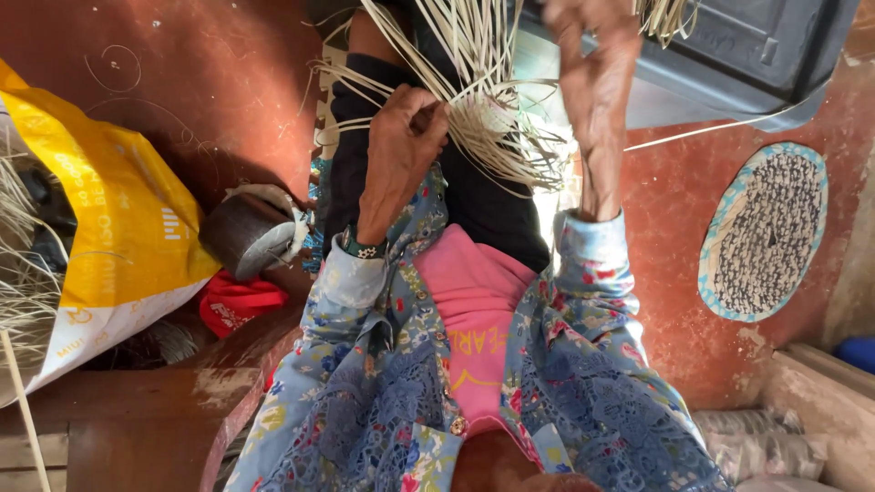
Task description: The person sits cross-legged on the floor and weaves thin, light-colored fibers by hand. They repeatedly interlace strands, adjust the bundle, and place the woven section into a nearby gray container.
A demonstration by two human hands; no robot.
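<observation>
at the far left a yellow and white plastic sack point(118, 228) leans against the red wall, with pale dry strands point(23, 273) spilling beside it; what else it holds cannot be seen. just right of it a dark round tin point(246, 235) lies on its side, its inside hidden, with a red cloth point(239, 303) below it, above a worn wooden step point(137, 410). further right, the left hand point(399, 155) rises from a blue floral sleeve point(351, 282) with a beaded band at the wrist; the back of the hand faces the camera and its fingers point(428, 114) are curled tight around a bundle of pale straw strips point(483, 100), which fans out in front of the person's dark lap, between the two hands. the right hand point(597, 100) is lifted higher, forearm upright, its top blurred; its fingers seem to pinch strands near the top edge, though how firmly cannot be told. a loose strand point(711, 128) runs off to the right. behind that hand sits a dark grey plastic tub point(747, 55), tilted, its contents out of sight. on the red floor at the right lies a round woven mat point(766, 232), dark in the middle with a light blue rim, flat and well apart from the hands.
</observation>
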